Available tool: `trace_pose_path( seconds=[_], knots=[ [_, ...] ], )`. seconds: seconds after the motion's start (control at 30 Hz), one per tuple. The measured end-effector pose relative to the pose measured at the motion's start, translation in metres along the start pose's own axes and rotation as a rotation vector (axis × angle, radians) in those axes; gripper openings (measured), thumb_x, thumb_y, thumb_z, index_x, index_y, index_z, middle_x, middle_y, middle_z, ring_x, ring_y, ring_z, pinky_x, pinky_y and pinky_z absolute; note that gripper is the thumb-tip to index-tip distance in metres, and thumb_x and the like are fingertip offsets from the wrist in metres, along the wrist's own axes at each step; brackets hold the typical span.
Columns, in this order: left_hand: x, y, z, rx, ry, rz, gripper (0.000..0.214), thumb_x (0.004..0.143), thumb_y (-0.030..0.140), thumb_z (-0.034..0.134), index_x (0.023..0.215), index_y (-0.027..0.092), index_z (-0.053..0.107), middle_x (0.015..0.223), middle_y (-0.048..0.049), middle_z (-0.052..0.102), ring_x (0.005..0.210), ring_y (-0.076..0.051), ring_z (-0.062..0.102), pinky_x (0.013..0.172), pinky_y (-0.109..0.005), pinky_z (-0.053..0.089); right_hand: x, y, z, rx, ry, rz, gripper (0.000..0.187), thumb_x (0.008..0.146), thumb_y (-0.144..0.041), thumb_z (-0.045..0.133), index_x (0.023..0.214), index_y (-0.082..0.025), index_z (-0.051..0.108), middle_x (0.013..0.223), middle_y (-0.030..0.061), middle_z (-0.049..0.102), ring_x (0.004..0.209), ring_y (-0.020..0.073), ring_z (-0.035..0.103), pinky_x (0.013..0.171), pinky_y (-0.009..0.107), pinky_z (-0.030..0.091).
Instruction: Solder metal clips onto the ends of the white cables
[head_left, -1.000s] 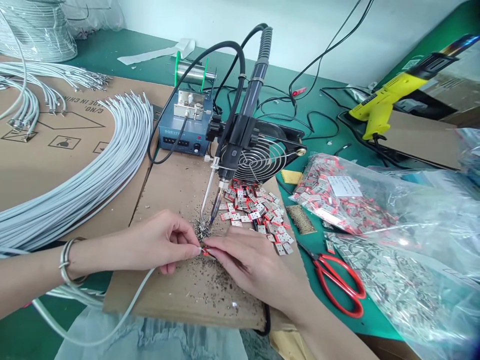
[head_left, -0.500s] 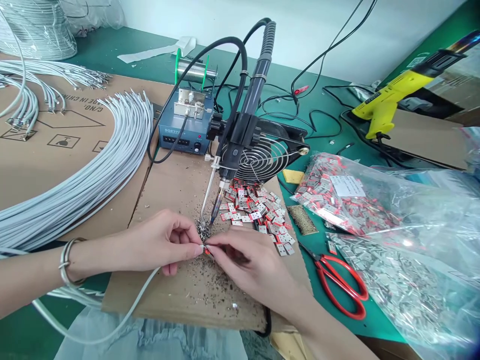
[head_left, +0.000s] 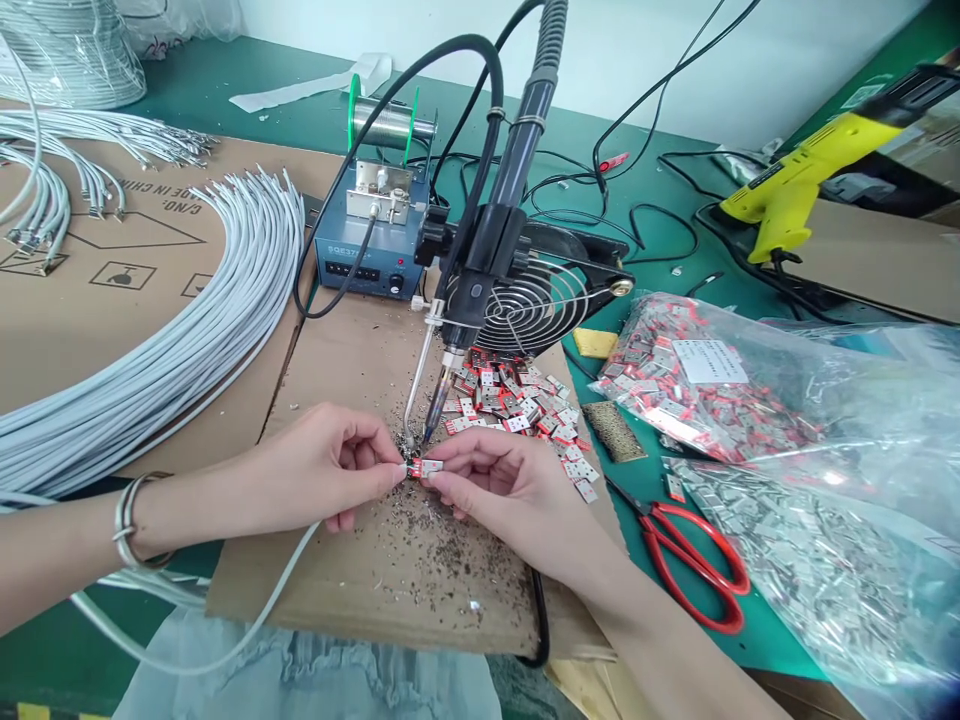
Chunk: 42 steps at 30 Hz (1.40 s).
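My left hand (head_left: 341,468) pinches the end of a white cable (head_left: 291,562), whose length loops down below the wrist. In my right hand (head_left: 510,490), thumb and fingers grip a small metal USB connector (head_left: 430,467) with a red insert. Connector and cable end meet between the two hands, just under the tip of a soldering iron (head_left: 435,405) clamped in a stand. A thin metal solder feed tube (head_left: 416,385) reaches down beside the tip. Behind my right hand lies a pile of similar USB connectors (head_left: 517,400). The exact joint is too small to make out.
A thick bundle of white cables (head_left: 225,300) curves along the left. The blue solder feeder (head_left: 364,250) and a fan (head_left: 536,300) stand behind. On the right are red-handled scissors (head_left: 694,560), bagged connectors (head_left: 697,380), a bag of metal shells (head_left: 795,560) and a yellow heat gun (head_left: 817,170).
My right hand has turned and drawn slightly right, so the USB connector's flat metal face now shows. Both hands have risen a little toward the iron tip. The camera view has shifted slightly.
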<state>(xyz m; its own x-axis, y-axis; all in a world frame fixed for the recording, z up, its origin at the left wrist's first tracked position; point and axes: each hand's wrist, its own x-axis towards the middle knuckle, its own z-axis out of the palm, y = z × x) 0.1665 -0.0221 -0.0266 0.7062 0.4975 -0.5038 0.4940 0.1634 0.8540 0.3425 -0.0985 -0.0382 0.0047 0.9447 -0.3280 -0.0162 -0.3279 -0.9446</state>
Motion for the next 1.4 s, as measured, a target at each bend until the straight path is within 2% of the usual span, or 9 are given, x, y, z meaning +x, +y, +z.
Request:
trace_pose_path(
  seconds=[0.3, 0.6, 0.93, 1.17, 1.4],
  knots=[
    [0.0004, 0.0011, -0.0003, 0.009, 0.030, 0.018, 0.019, 0.080, 0.034, 0.056, 0.074, 0.016, 0.055, 0.055, 0.0063, 0.050, 0.038, -0.005, 0.051, 0.036, -0.013, 0.042, -0.0007, -0.0027, 0.0019, 0.030, 0.034, -0.059, 0.009, 0.066, -0.018, 0.069, 0.072, -0.016, 0.064, 0.061, -0.0018, 0.062, 0.051, 0.0070, 0.054, 0.045, 0.018, 0.044],
    [0.0000, 0.0038, 0.0000, -0.054, 0.007, 0.011, 0.016, 0.078, 0.032, 0.058, 0.073, 0.016, 0.054, 0.051, 0.0077, 0.049, 0.036, -0.005, 0.050, 0.035, -0.014, 0.041, -0.0022, -0.0021, -0.0006, 0.054, 0.031, -0.120, 0.009, 0.067, -0.015, 0.070, 0.074, -0.018, 0.067, 0.066, -0.0009, 0.065, 0.059, 0.0083, 0.059, 0.055, 0.019, 0.050],
    [-0.0005, 0.0060, 0.0000, -0.055, 0.011, -0.015, 0.017, 0.078, 0.032, 0.058, 0.073, 0.016, 0.054, 0.052, 0.0073, 0.049, 0.036, -0.005, 0.050, 0.035, -0.014, 0.041, -0.0019, -0.0021, -0.0001, 0.064, 0.041, -0.119, 0.008, 0.066, -0.015, 0.070, 0.073, -0.018, 0.067, 0.067, -0.0005, 0.065, 0.060, 0.0088, 0.059, 0.056, 0.020, 0.050],
    [-0.0010, 0.0084, -0.0010, 0.008, 0.007, -0.084, 0.018, 0.078, 0.032, 0.057, 0.071, 0.015, 0.055, 0.049, 0.0067, 0.049, 0.036, -0.007, 0.050, 0.035, -0.015, 0.039, -0.0004, 0.0021, 0.0004, 0.019, 0.017, -0.110, 0.008, 0.067, -0.017, 0.069, 0.074, -0.018, 0.066, 0.065, -0.0009, 0.064, 0.058, 0.0086, 0.057, 0.053, 0.019, 0.047],
    [0.0000, 0.0051, -0.0007, -0.018, -0.016, -0.060, 0.018, 0.076, 0.031, 0.059, 0.070, 0.014, 0.058, 0.052, 0.0054, 0.052, 0.038, -0.007, 0.050, 0.038, -0.016, 0.039, -0.0018, -0.0005, -0.0024, -0.017, -0.012, -0.045, 0.013, 0.065, -0.021, 0.073, 0.074, -0.016, 0.065, 0.065, -0.0002, 0.065, 0.057, 0.0092, 0.058, 0.052, 0.020, 0.047]
  ],
)
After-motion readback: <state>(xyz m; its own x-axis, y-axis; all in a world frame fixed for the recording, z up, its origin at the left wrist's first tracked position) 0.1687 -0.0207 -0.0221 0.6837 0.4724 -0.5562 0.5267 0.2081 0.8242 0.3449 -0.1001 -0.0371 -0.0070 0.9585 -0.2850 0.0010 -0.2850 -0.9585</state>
